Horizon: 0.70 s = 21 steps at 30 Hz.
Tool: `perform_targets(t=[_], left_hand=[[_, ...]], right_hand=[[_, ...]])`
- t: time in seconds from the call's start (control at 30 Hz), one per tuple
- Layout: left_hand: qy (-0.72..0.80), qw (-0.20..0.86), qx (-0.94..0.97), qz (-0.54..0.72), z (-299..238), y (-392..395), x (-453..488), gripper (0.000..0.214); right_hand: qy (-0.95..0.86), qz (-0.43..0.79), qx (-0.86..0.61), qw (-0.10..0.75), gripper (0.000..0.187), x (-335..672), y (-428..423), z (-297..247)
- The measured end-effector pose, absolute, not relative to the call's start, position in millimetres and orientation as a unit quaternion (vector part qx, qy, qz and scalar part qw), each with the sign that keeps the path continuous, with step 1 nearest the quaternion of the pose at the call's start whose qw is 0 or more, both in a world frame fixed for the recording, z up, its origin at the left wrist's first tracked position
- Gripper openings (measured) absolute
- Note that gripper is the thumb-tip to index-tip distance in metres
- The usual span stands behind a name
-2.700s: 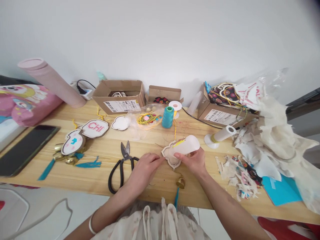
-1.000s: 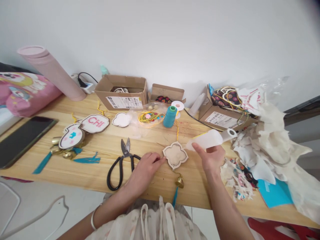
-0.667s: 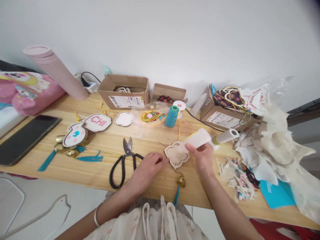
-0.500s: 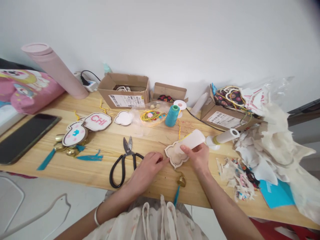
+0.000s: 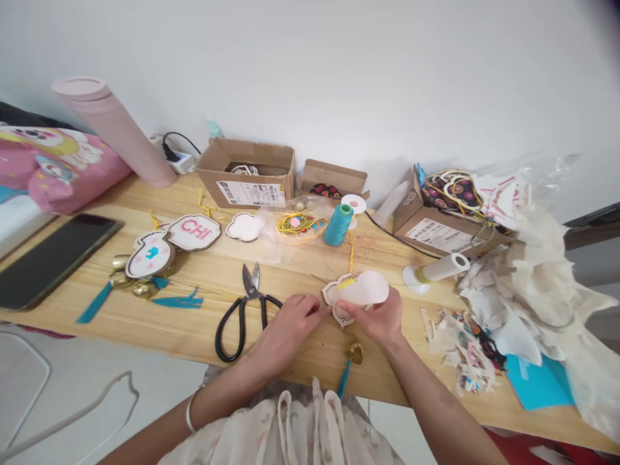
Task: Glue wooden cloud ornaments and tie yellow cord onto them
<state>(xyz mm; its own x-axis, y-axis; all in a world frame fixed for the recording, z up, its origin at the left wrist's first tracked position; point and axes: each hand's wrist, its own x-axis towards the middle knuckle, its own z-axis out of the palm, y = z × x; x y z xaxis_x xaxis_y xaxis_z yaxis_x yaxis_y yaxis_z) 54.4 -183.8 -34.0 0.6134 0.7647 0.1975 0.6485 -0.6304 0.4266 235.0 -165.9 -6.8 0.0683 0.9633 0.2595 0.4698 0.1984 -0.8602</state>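
Note:
My right hand (image 5: 382, 320) is closed around a white glue bottle (image 5: 371, 287), tilted with its base up towards me and its nozzle end low over a scalloped wooden pendant (image 5: 342, 316). The bottle and hand hide much of the pendant. From its lower edge hangs a brass bell (image 5: 356, 352) with a teal tassel (image 5: 344, 380); yellow cord (image 5: 351, 248) runs from its top. At the pendant's left edge is my left hand (image 5: 295, 326), fingers curled and the fingertips pressed to the rim. Black-handled scissors (image 5: 250, 294) lie with blades parted beside my left hand.
Finished pendants (image 5: 194, 231) and a phone (image 5: 58, 258) lie left. Behind stand cardboard boxes (image 5: 247, 194), a teal thread cone (image 5: 339, 226) and a pink tumbler (image 5: 116, 135). On the right are a spool (image 5: 438, 268), fabric scraps (image 5: 467, 352) and crumpled cloth (image 5: 542, 278).
My right hand has tipped the bottle more steeply, so its base now faces me. My left hand stays at the pendant's edge. The whole view has shifted slightly.

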Motion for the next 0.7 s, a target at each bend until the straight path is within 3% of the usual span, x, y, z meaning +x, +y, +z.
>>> perform_targets(t=[0.27, 0.7], left_hand=[[0.401, 0.16, 0.884, 0.177, -33, -184, 55, 0.035], [0.408, 0.161, 0.882, 0.172, -33, -184, 56, 0.034]], right_hand=[[-0.599, 0.264, -0.57, 0.497, 0.03, 239, -165, -12], [-0.655, 0.233, -0.564, 0.445, 0.034, 239, -164, -11]])
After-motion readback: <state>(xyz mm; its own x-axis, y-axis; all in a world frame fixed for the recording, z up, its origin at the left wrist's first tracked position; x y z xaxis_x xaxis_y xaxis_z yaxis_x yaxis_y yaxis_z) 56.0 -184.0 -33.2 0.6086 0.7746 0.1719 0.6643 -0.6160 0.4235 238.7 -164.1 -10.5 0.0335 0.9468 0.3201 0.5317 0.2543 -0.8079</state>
